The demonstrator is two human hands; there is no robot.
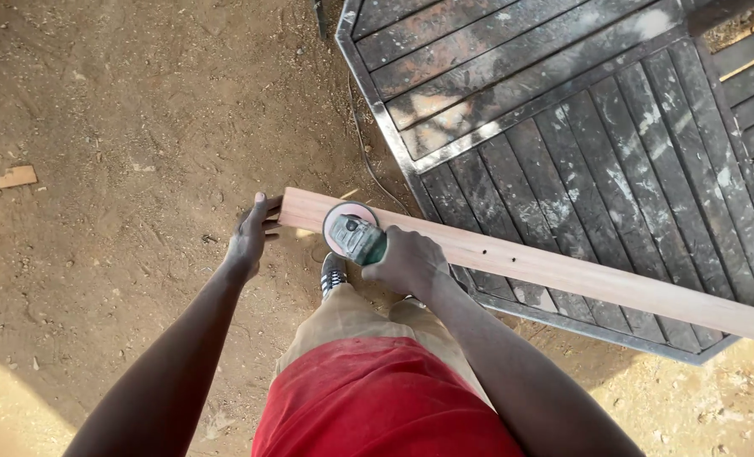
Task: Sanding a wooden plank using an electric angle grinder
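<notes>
Left hand clamps its grip on the plank's end; right hand grips the grinder, disc pressed on that plank over the slatted bench.

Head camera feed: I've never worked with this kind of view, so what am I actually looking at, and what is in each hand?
There is one picture, taken from a camera on the person's head and looking straight down, so you see their arms, red shirt and tan trousers from above. No machine is involved, only two bare hands. The left hand grips the near end of a long pale wooden plank. The right hand holds a small green power tool with a round disc, a grinder or sander, pressed onto the plank's top face. The plank lies across a dark slatted metal-framed panel that rests on sandy ground. A thin cable runs over the dirt, and a wood scrap lies far left.
</notes>
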